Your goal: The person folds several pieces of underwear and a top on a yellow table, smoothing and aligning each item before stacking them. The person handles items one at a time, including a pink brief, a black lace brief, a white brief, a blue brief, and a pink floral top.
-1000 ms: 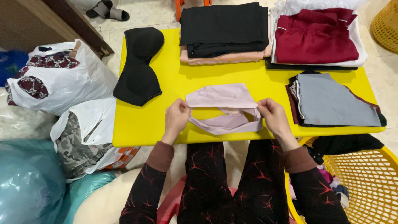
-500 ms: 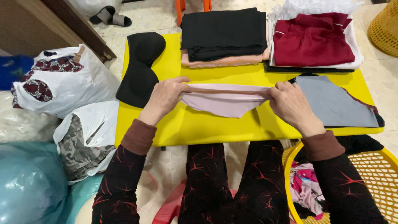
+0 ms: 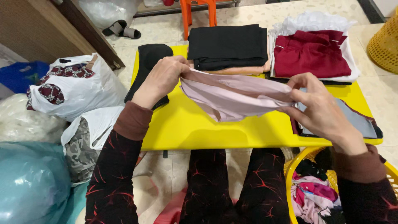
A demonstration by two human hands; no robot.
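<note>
Now both hands, left (image 3: 162,79) and right (image 3: 319,108), have fingers pinched on the ends of a pink garment (image 3: 232,95), stretched just above the yellow worktop (image 3: 186,128), near a black stack (image 3: 228,45).

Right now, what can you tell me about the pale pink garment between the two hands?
The pale pink garment is a small piece of thin, smooth-looking fabric, folded into a long band with layered edges. It is held stretched above the yellow table, its lower edge sagging to a point in the middle. The left hand pinches its left end and the right hand grips its right end. Whether it touches the table cannot be told.
</note>
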